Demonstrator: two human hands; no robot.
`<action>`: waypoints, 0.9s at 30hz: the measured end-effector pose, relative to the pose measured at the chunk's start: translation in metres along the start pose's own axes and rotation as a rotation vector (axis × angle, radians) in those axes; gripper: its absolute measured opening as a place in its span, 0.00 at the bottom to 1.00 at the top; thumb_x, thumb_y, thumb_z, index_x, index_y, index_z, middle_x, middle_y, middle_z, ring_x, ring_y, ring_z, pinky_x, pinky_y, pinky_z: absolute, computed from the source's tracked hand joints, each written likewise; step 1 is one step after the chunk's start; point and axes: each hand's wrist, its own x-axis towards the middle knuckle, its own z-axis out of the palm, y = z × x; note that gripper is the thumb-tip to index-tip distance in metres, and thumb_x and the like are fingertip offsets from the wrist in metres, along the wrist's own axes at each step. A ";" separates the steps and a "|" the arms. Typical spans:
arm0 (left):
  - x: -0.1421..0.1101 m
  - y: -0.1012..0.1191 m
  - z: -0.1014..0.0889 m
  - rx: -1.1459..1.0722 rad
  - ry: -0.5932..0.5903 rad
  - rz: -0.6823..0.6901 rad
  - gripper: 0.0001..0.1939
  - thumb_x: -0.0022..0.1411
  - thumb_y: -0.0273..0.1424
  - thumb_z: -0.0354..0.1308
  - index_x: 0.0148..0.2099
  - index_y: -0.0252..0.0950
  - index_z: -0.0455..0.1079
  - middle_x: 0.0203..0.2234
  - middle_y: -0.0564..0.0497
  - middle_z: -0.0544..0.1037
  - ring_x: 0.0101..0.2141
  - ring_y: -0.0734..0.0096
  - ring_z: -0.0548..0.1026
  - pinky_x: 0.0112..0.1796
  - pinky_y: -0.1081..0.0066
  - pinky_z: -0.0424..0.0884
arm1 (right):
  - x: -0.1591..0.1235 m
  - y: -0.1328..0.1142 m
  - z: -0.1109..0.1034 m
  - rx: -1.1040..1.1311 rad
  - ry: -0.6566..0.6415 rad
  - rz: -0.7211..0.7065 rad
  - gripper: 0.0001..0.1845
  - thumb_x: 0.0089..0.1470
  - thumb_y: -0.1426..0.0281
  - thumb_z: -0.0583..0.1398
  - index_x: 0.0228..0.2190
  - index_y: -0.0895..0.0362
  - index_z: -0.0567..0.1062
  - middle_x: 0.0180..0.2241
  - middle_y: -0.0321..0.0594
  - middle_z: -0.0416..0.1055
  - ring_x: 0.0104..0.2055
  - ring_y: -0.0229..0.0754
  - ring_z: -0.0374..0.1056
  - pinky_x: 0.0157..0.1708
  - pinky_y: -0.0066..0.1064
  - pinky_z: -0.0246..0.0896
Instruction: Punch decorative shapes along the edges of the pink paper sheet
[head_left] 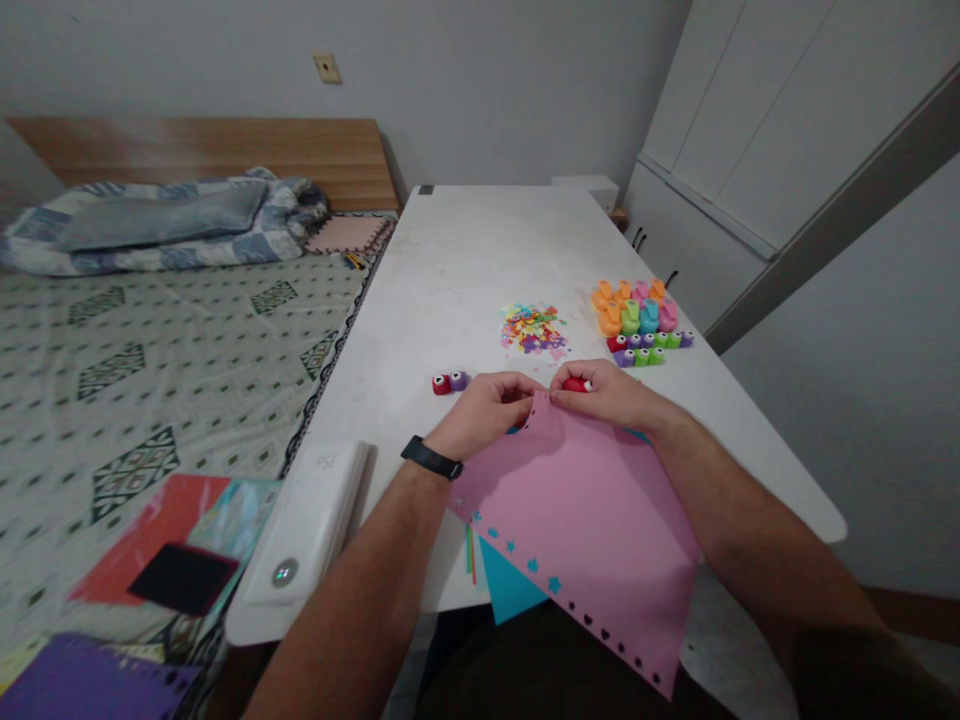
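Head view: our pink sheet (592, 500) slants over the worktop's (465, 270) near edge, probably light, flexible and easily creased, best held by its borders. Our left hand (495, 408) pinches its far corner; our right hand (606, 392) holds a red punch (575, 385) there.

Seemingly slim gap between fingers (514, 381) and confetti (534, 328)

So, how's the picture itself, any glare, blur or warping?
Head view: soft, dim light, no harsh glare on the white table; same view, the cabinet leans with wide-angle stretching, and the purple sheet at lower left looks blurred; also in the head view, the lap below the pink sheet is almost black.
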 end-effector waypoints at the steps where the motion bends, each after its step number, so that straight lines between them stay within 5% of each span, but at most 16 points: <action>1: 0.000 0.000 -0.001 0.003 -0.007 -0.001 0.13 0.57 0.32 0.65 0.44 0.31 0.79 0.30 0.49 0.80 0.28 0.76 0.74 0.30 0.75 0.68 | 0.000 0.000 0.000 -0.002 0.002 0.000 0.12 0.55 0.61 0.63 0.33 0.58 0.78 0.29 0.36 0.71 0.30 0.37 0.63 0.33 0.30 0.57; 9: -0.002 0.002 -0.003 0.040 -0.013 -0.029 0.14 0.54 0.27 0.63 0.45 0.31 0.80 0.30 0.49 0.81 0.28 0.76 0.74 0.30 0.75 0.67 | 0.000 0.004 0.002 -0.002 -0.003 0.007 0.14 0.56 0.59 0.63 0.33 0.58 0.78 0.29 0.36 0.71 0.30 0.37 0.62 0.32 0.30 0.57; 27: -0.001 0.002 -0.002 0.140 -0.013 0.022 0.13 0.58 0.32 0.62 0.44 0.32 0.80 0.28 0.50 0.80 0.27 0.76 0.72 0.29 0.75 0.66 | 0.001 0.001 0.002 -0.010 -0.032 -0.004 0.15 0.56 0.57 0.63 0.32 0.58 0.77 0.29 0.35 0.71 0.31 0.37 0.63 0.34 0.30 0.57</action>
